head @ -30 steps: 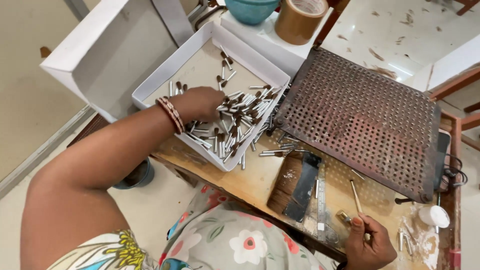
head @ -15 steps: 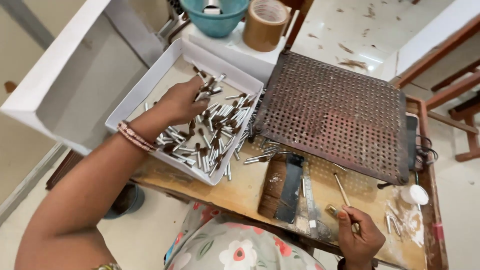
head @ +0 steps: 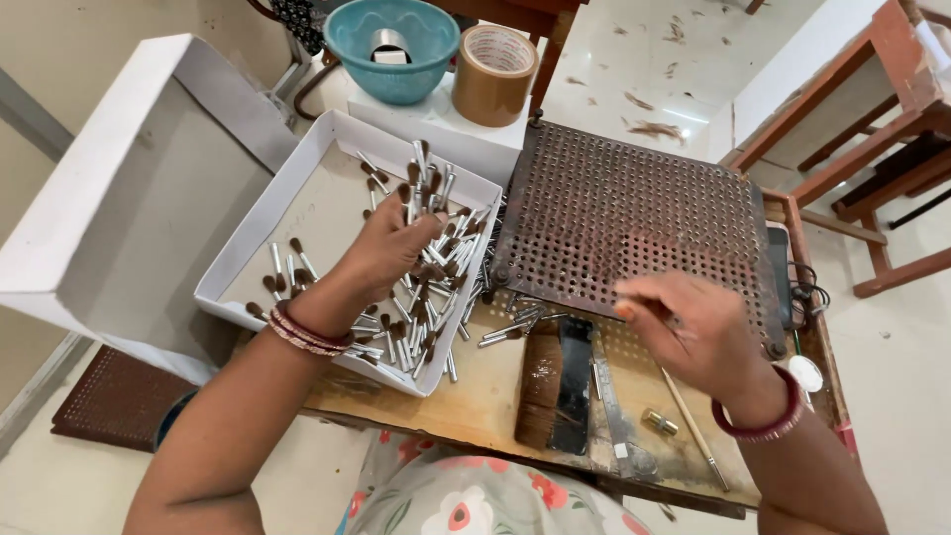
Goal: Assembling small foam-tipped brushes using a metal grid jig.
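Note:
A white tray (head: 248,260) holds a heap of small brush heads (head: 428,319) with metal ferrules and brown bristles. My left hand (head: 388,250) is in the tray, closed on a bunch of brush heads that stick out above its fingers. My right hand (head: 696,335) hovers over the near edge of a rusty perforated metal plate (head: 634,213), fingers pinched on a thin stick (head: 695,432) that runs back under the palm. A few brush heads (head: 510,332) lie loose on the wooden board between tray and plate.
A dark flat brush (head: 558,388), a metal strip and a small brass piece (head: 659,423) lie on the board (head: 475,391). Behind stand a teal bowl (head: 386,45) and a brown tape roll (head: 493,74). A white box lid (head: 109,208) sits left, wooden furniture (head: 862,109) right.
My left hand has lifted out of the heap with brush heads in it. My right hand has moved from the board's near edge up to the plate's edge.

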